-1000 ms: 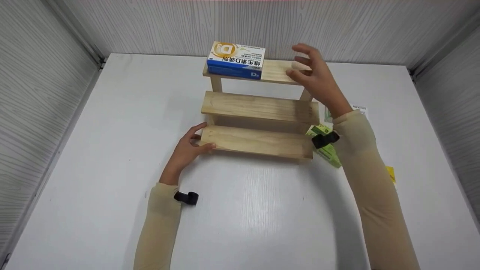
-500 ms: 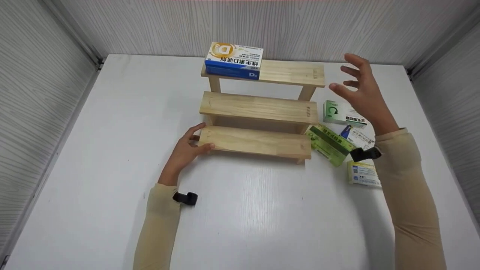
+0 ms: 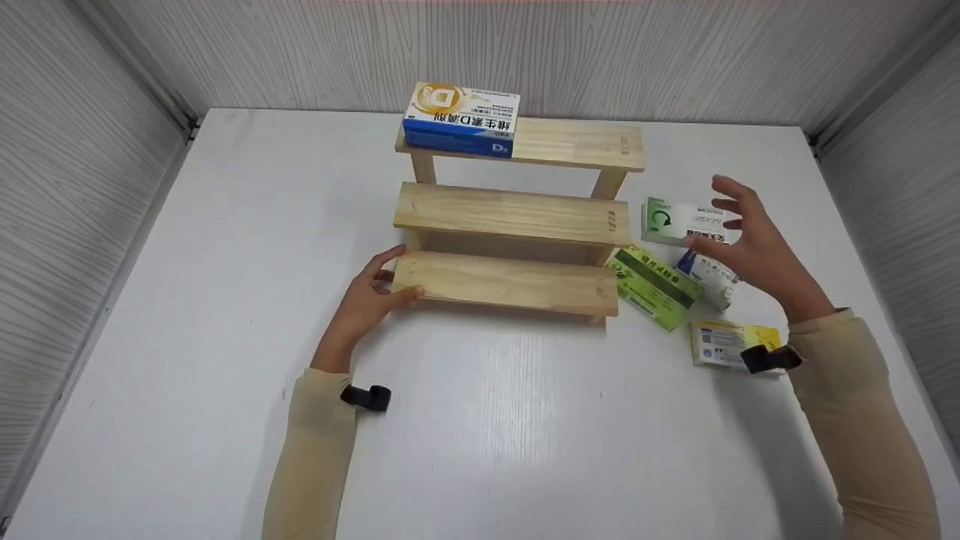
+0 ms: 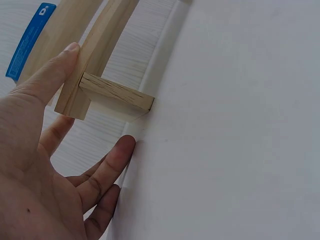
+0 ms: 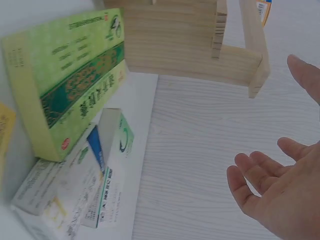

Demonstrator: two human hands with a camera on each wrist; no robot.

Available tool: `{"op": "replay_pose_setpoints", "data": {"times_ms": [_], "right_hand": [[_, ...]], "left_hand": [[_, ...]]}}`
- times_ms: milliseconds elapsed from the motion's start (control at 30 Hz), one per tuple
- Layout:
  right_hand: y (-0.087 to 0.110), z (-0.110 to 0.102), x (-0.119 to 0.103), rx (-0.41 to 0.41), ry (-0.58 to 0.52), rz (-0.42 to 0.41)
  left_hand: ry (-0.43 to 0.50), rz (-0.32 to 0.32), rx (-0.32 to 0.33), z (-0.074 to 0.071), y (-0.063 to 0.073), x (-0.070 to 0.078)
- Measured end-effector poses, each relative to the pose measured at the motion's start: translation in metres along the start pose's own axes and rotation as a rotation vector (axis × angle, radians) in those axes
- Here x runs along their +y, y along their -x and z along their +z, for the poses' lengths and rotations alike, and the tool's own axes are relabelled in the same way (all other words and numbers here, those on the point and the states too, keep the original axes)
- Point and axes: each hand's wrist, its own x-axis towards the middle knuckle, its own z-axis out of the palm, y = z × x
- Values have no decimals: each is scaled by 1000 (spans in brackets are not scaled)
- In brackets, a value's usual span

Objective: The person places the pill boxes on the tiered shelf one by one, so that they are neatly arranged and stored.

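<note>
Left grip: the left hand (image 3: 369, 300) grasps the left end of the bottom shelf (image 3: 506, 285) of a three-tier wooden rack (image 3: 511, 214), thumb against the shelf's front edge and index finger behind the board.
Right grip: the right hand (image 3: 750, 240) is released, with thumb and fingers spread well apart in a loose curve and nothing between them.
Since a second ago: the right hand has moved from over the right part of the top shelf (image 3: 577, 142) out past the rack and toward the person; the left hand has kept its place, and so has the D3 box.
Left arm: reaches forward from the near edge, its beige sleeve (image 3: 307, 465) close to the tabletop (image 3: 487, 427).
Right arm: extends forward and inward, the hand raised near the boxes and apart from them in the right wrist view.
D3 box: the blue-and-white D3 box (image 3: 459, 124) lies on the left part of the top shelf.
Boxes beside the rack: a green-and-white box (image 3: 675, 220), a lime-green box (image 3: 654, 286), a blue-and-white carton (image 3: 712, 281) and a yellow-and-white box (image 3: 727, 341) lie to the right.
</note>
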Motion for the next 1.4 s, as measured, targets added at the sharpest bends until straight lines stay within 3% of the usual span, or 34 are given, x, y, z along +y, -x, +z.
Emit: {"op": "replay_pose_setpoints", "data": {"times_ms": [300,467,700,933,967,1067,1267,1400], "right_hand": [[14,19,29,-178,80,161],[22,30,39,-237,195,152],[33,40,48,-245,354,101],[36,47,52,-230,466,69],[37,47,53,-228,483,67],[38,50,53,-225,525,68],[41,55,51,-220,551,48],[42,57,49,-220,556,40]], "left_hand": [[-13,-15,8,-3,1,1],[-6,-16,6,-1,0,1],[-12,-20,-2,-1,0,1],[-12,-42,-28,-3,24,40],[-9,-45,-28,-2,23,40],[-1,-40,-29,-2,19,34],[7,-23,-26,0,3,6],[-16,-10,-8,1,1,-2]]}}
